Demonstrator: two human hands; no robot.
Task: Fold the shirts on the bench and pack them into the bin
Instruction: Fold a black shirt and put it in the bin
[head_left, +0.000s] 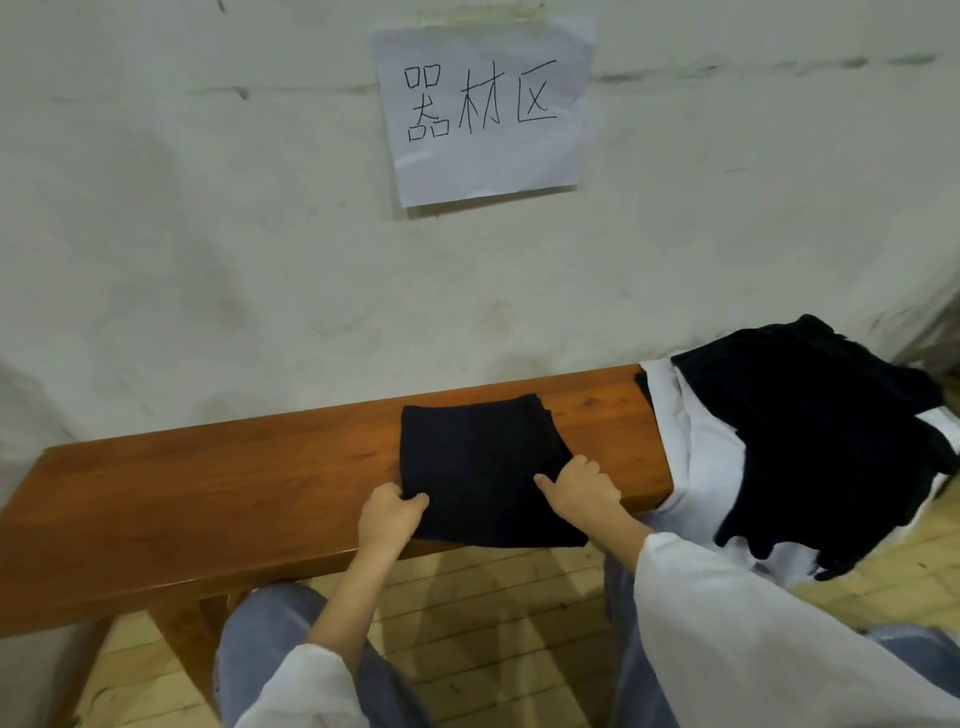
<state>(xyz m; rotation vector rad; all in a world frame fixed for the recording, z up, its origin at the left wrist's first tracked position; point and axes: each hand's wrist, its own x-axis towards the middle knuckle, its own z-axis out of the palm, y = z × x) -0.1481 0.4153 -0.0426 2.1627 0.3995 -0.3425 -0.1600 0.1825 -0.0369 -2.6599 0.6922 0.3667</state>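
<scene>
A dark navy shirt (478, 457), folded into a rough square, lies on the brown wooden bench (208, 488), its near edge hanging slightly over the front. My left hand (389, 514) grips its near left corner with curled fingers. My right hand (579, 493) holds its right edge, thumb on top of the cloth and fingers curled at the side. A heap of unfolded shirts covers the bench's right end, white ones (696, 467) below and black ones (810, 415) on top. No bin is in view.
The bench stands against a white wall with a paper sign (483, 109) taped above it. Bare bench top stretches to the left. My knees in blue jeans (260, 639) are close under the front edge, over a pale wood floor (493, 613).
</scene>
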